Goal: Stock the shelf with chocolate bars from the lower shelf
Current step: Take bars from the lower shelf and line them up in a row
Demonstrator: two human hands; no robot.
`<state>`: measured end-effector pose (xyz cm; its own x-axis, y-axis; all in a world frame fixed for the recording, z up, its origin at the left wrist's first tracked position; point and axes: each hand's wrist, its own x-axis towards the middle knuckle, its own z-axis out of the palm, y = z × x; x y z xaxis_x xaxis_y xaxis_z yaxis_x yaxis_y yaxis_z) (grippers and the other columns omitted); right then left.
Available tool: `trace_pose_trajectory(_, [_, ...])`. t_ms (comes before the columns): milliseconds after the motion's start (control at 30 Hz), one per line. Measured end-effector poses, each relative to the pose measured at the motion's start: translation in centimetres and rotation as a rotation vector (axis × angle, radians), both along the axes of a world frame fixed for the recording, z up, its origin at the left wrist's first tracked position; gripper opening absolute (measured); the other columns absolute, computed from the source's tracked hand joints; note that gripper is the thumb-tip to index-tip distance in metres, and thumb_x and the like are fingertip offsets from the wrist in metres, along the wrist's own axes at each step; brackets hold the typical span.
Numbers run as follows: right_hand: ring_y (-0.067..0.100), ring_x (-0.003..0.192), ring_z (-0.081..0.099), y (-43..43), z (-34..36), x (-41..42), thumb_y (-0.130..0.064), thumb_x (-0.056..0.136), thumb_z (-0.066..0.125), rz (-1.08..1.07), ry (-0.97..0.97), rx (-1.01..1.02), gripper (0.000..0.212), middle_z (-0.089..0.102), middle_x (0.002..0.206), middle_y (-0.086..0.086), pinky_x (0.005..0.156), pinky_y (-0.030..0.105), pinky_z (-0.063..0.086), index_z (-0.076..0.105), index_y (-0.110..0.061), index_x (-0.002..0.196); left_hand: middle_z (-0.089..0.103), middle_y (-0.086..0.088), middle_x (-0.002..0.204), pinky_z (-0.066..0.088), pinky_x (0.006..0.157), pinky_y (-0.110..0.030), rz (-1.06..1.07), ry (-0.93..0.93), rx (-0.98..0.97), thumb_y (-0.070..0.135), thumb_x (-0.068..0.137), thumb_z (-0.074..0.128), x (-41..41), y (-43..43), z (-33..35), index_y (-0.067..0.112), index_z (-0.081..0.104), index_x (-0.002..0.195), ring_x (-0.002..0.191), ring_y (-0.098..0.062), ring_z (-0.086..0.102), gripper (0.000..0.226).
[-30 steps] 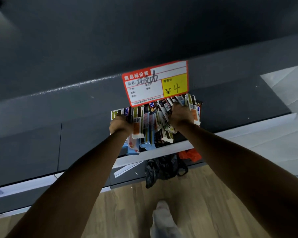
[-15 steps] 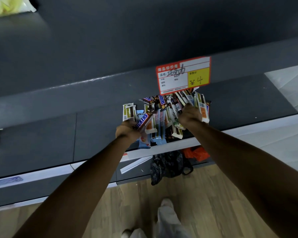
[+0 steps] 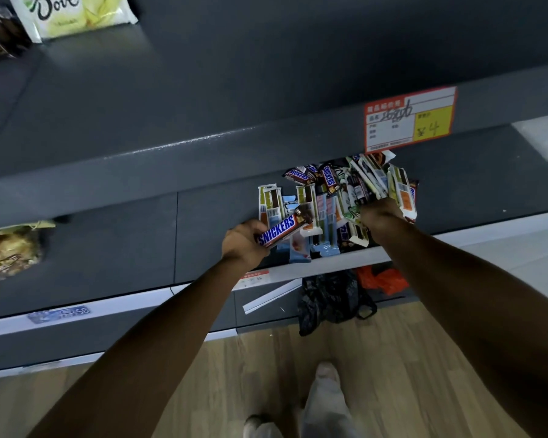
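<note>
Gripping a Snickers bar (image 3: 282, 227) with fingers curled round its lower end, the left hand (image 3: 244, 245) hovered at the left edge of the pile of chocolate bars (image 3: 326, 210), which lay on the lower shelf (image 3: 108, 245) right of the frame's centre. The right hand (image 3: 380, 216) was sunk into the pile's right side; its fingers were hidden among the wrappers, so I cannot tell whether they pinched any. A red and yellow price tag (image 3: 408, 120) on the front edge of the upper shelf (image 3: 203, 90) covered the pile's far end. At upper left lay a Dove bag (image 3: 73, 14); at far left, a packet of gold-wrapped sweets (image 3: 10, 248). Below the pile, a black bag (image 3: 332, 298) and an orange bag (image 3: 383, 279) sat by the wooden floor (image 3: 234, 374).
</note>
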<state>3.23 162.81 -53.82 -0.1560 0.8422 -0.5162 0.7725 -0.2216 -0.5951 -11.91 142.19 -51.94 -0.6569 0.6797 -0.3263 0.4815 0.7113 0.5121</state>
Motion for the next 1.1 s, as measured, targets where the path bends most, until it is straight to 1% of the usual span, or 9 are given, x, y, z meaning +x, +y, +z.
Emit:
trace_pose_trajectory(33, [0.031,0.113,0.055,-0.1,0.0,0.1,-0.022,0.093,0.051,-0.018,0.04,-0.003,0.038,0.055,0.126,0.017,0.059,0.022,0.041,0.051,-0.002,0.125,0.067,0.004,0.109,0.051,0.087,-0.033,-0.006,0.02,-0.001,0.018,0.07,0.078,-0.1,-0.2,0.1,0.025,0.063,0.099,0.099,-0.017,0.062,0.033])
trace_pose_trajectory(133, [0.035,0.115,0.05,-1.1,1.2,0.2,-0.027,0.088,0.055,-0.019,-0.175,0.197,0.044,0.051,0.128,0.019,0.088,0.035,0.046,0.049,-0.001,0.124,0.068,0.002,0.109,0.051,0.087,-0.034,-0.016,0.038,0.014,0.016,0.072,0.077,-0.1,-0.5,0.7,0.023,0.064,0.1,0.099,-0.019,0.062,0.032])
trace_pose_trajectory(200, [0.037,0.116,0.044,-2.1,1.9,0.0,-0.027,0.086,0.057,0.024,-0.217,0.345,0.046,0.044,0.128,0.022,0.095,0.041,0.041,0.049,0.002,0.122,0.068,0.0,0.108,0.051,0.087,-0.033,-0.018,0.041,0.042,0.014,0.072,0.076,-0.1,-0.7,1.2,0.022,0.064,0.101,0.098,-0.019,0.062,0.032])
trace_pose_trajectory(367, [0.026,0.111,0.045,-3.8,3.0,-0.3,-0.022,0.084,0.057,0.259,-0.017,0.584,0.04,0.049,0.125,0.016,0.086,0.026,0.042,0.056,-0.004,0.119,0.068,0.0,0.108,0.05,0.088,-0.032,-0.018,0.064,0.088,0.01,0.074,0.074,-0.1,-1.7,2.8,0.019,0.064,0.103,0.098,-0.018,0.062,0.032])
trace_pose_trajectory(467, [0.025,0.106,0.052,-5.1,4.9,-0.4,-0.01,0.084,0.06,0.348,0.11,0.57,0.039,0.042,0.128,0.017,0.086,0.018,0.037,0.056,-0.005,0.122,0.068,-0.001,0.107,0.051,0.085,-0.031,-0.028,0.088,0.106,0.01,0.076,0.073,-0.2,-2.7,3.8,0.019,0.063,0.102,0.097,-0.017,0.062,0.03])
trace_pose_trajectory(600, [0.023,0.103,0.057,-7.4,6.5,-0.5,-0.006,0.078,0.067,0.483,0.142,0.522,0.035,0.055,0.117,0.012,0.082,0.02,0.042,0.062,-0.012,0.112,0.067,-0.002,0.106,0.052,0.08,-0.029,-0.042,0.12,0.135,0.01,0.077,0.072,-0.5,-4.5,5.0,0.018,0.063,0.103,0.095,-0.017,0.062,0.029])
trace_pose_trajectory(667, [0.017,0.088,0.062,-8.7,7.3,-0.5,0.001,0.077,0.066,0.51,0.172,0.453,0.035,0.062,0.108,0.007,0.066,0.016,0.047,0.062,-0.012,0.11,0.067,-0.003,0.107,0.05,0.081,-0.027,-0.058,0.143,0.147,0.01,0.077,0.072,-0.7,-5.6,5.5,0.017,0.063,0.106,0.095,-0.017,0.061,0.031])
trace_pose_trajectory(767, [0.002,0.058,0.053,-10.5,8.6,-0.4,0.008,0.076,0.063,0.546,0.223,0.378,0.037,0.065,0.097,0.004,0.039,0.007,0.036,0.063,-0.013,0.107,0.065,-0.003,0.11,0.048,0.083,-0.026,-0.111,0.198,0.158,0.009,0.078,0.07,-1.2,-7.3,6.5,0.02,0.065,0.109,0.097,-0.018,0.06,0.033])
trace_pose_trajectory(1100, [0.006,0.059,0.056,-15.3,14.0,-0.8,0.003,0.077,0.068,0.566,0.316,0.335,0.032,0.062,0.088,-0.005,0.04,0.018,0.04,0.062,-0.025,0.091,0.065,0.003,0.103,0.044,0.082,-0.017,-0.231,0.348,0.372,0.0,0.073,0.07,-2.4,-13.2,10.9,0.021,0.07,0.104,0.093,-0.015,0.061,0.037])
